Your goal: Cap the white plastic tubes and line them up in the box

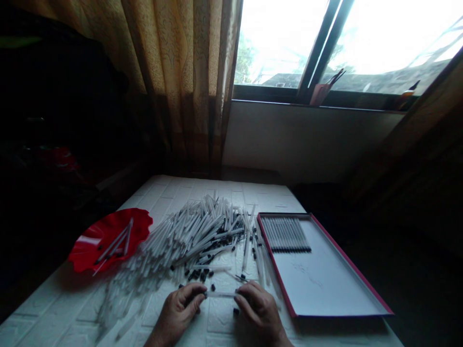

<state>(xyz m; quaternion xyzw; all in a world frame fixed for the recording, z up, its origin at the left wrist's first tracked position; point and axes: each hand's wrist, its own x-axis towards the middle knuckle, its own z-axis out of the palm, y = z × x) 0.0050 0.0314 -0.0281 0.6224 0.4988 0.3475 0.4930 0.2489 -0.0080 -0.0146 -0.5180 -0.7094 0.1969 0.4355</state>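
My left hand [181, 308] and my right hand [258, 308] hold one pale tube [221, 293] level between them, just above the white table [54, 308]. The left fingers pinch its left end, where a small black cap sits. The right fingers are closed round its right end. A large heap of the same pale tubes [188, 236] lies just beyond my hands, with several loose black caps [198, 274] scattered at its near edge.
A shallow box with a red rim [361, 282] lies to the right, a neat row of finished tubes [285, 234] in its far corner. On the left, a red wavy dish [87, 246] holds a few tubes. Curtain and window stand behind.
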